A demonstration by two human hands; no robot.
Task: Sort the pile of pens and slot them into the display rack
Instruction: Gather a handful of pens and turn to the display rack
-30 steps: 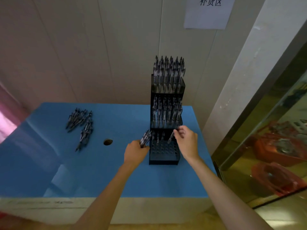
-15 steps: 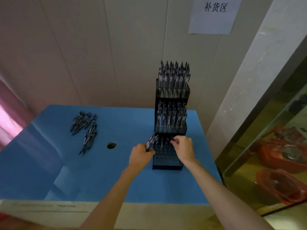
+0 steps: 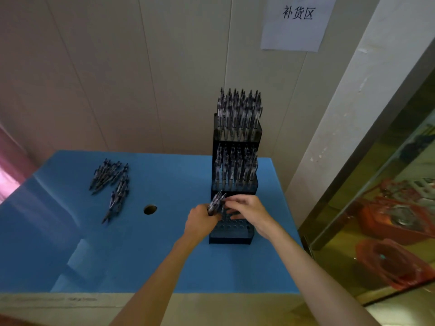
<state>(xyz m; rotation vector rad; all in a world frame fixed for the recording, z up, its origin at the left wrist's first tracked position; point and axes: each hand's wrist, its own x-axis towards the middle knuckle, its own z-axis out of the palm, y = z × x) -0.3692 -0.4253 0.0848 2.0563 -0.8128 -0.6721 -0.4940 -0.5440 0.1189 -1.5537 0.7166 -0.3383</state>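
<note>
A black three-tier display rack (image 3: 231, 238) stands at the right of the blue table (image 3: 141, 255). Its top and middle tiers are full of upright pens (image 3: 239, 114); the bottom tier shows mostly bare holes. My left hand (image 3: 200, 220) grips a small bundle of pens (image 3: 216, 203) at the rack's left front corner. My right hand (image 3: 249, 211) is over the bottom tier, its fingertips touching the bundle's upper end. A loose pile of pens (image 3: 113, 182) lies on the table's far left.
A round hole (image 3: 150, 209) sits in the table top between the pile and the rack. A wall rises right behind the table, with a paper sign (image 3: 297, 22). A pillar and a glass front stand to the right.
My right hand has moved left from the rack's bottom tier to the bundle in my left hand. The head view has shifted slightly.
</note>
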